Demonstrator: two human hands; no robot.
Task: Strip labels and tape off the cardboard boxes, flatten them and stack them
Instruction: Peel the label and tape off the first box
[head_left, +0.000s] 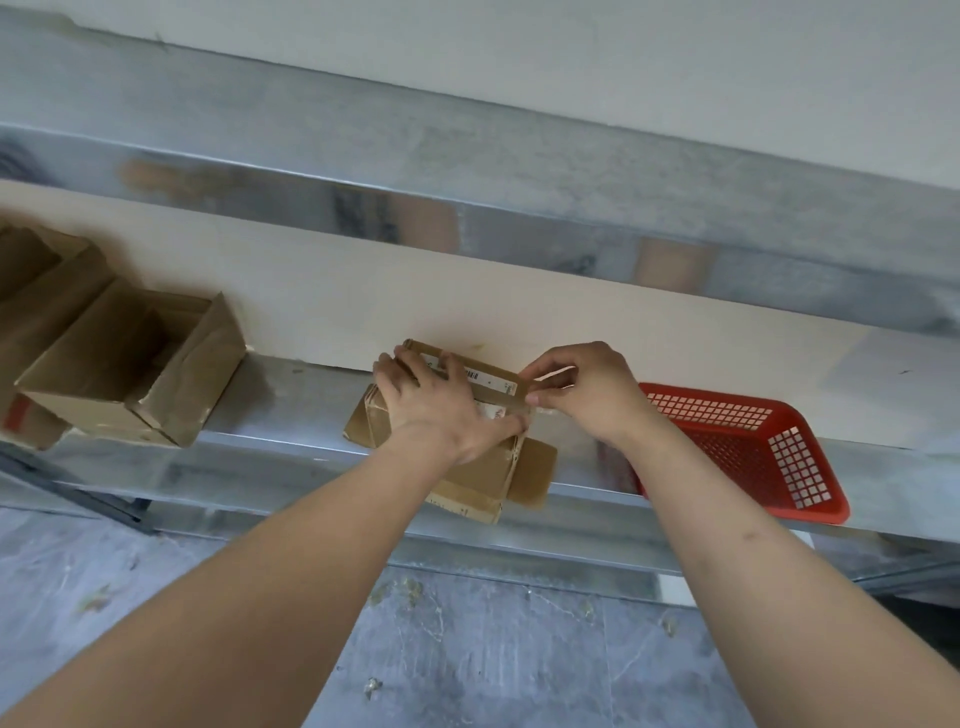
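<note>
On the metal bench (291, 415), open cardboard boxes (130, 374) are seen at the left and a red mesh basket (748, 452) at the right. Between them a small cardboard box (483, 473) is pressed down by the left hand (441, 405), its fingers spread flat. A strip of tape (550, 375) at the box's right edge is pinched by the right hand (587, 395), fingers clamped together.

A brown cardboard box (470, 467) with a white barcoded label (467, 373) lies on the silvery metal surface (291, 410), a red lattice-patterned basket (748, 452) at its 3 o'clock, plain brown open boxes (130, 374) at 9 o'clock, grey marbled floor (493, 649) at 6 o'clock.
</note>
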